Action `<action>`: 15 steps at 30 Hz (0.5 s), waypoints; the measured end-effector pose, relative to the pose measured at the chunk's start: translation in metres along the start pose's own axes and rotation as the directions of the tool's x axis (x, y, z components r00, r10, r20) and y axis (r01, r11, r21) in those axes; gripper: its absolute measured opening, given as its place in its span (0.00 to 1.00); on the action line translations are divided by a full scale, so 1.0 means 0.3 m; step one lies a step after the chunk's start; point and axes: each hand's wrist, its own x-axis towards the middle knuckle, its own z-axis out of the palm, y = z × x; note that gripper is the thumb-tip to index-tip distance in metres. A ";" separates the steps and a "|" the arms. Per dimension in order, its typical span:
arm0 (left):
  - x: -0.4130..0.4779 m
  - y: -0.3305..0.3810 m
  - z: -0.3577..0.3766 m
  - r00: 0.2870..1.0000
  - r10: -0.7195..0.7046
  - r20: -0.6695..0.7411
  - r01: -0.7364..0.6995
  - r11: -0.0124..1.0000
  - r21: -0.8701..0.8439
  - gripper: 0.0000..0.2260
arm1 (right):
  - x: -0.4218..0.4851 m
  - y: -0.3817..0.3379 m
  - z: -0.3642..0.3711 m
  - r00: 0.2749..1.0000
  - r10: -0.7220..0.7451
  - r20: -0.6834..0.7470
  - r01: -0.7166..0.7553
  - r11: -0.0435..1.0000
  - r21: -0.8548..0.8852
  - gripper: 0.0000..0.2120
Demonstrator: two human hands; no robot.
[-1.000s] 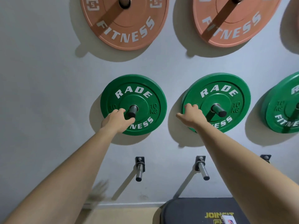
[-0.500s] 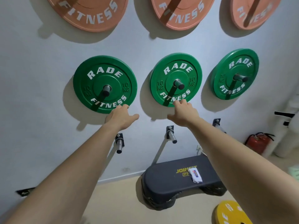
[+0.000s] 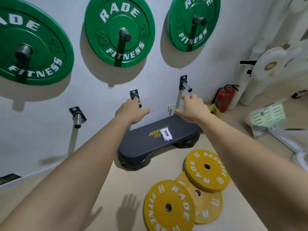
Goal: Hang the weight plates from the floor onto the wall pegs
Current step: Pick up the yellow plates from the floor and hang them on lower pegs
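Note:
Three yellow weight plates lie overlapping on the floor at lower right: a near one, a middle one partly covered, and a far one. Three green 10 kg plates hang on upper wall pegs: left, middle, right. Below them three bare steel pegs stick out: left, middle, right. My left hand is held out, fingers apart, empty, in front of the middle bare peg. My right hand is open and empty, just below the right bare peg.
A black step platform with a small white packet on it stands against the wall below my hands. A red fire extinguisher stands in the corner. White equipment and a white stand fill the right side.
Both hands let go of the green plates and dropped down the wall to the level of the lower bare pegs. My view tilted down and right, showing the yellow plates on the floor.

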 end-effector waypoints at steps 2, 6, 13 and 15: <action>-0.009 0.121 0.181 0.998 0.000 0.065 0.001 1.000 -0.012 0.33 | -0.017 0.192 0.064 0.998 0.038 0.053 -0.039 0.999 0.015 0.34; -0.028 0.313 0.548 0.979 0.024 0.202 -0.016 0.999 -0.041 0.33 | -0.065 0.531 0.228 0.982 0.134 0.137 -0.142 0.988 0.054 0.34; 0.001 0.358 1.142 0.944 0.128 0.304 -0.126 0.992 -0.024 0.27 | -0.129 0.887 0.718 0.940 0.210 0.270 -0.247 0.963 0.111 0.36; 0.024 0.302 1.318 0.933 0.138 0.332 -0.154 0.988 0.023 0.30 | -0.149 0.945 0.906 0.922 0.239 0.306 -0.285 0.952 0.115 0.35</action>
